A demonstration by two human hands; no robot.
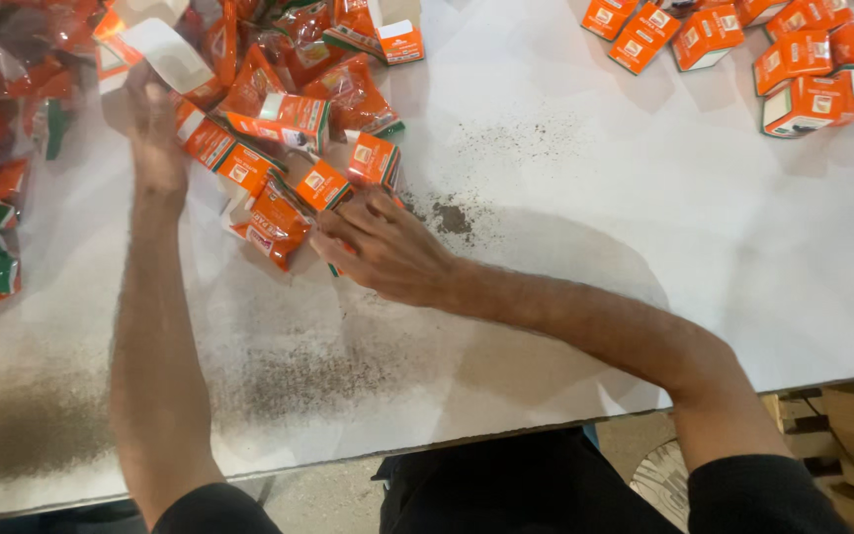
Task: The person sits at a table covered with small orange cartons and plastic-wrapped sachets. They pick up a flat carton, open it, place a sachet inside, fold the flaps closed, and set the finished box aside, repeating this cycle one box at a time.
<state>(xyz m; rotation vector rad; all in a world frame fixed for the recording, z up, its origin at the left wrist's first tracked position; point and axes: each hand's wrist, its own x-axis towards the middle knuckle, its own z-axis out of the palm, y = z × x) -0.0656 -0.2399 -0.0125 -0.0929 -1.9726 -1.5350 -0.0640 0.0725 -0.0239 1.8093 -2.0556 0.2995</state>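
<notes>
- White table (585, 257), dusted with dark powder (452, 219).
- Heap of orange packets and flat cartons (279, 129) at upper left.
- Closed orange boxes (793, 59) at upper right.

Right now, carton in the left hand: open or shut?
Open. The carton in the left hand shows white flaps spread at its top end.

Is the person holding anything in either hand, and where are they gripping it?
The left hand grips a white-sided carton by its lower end. The right hand rests on orange packets; whether it grips one cannot be told.
</notes>
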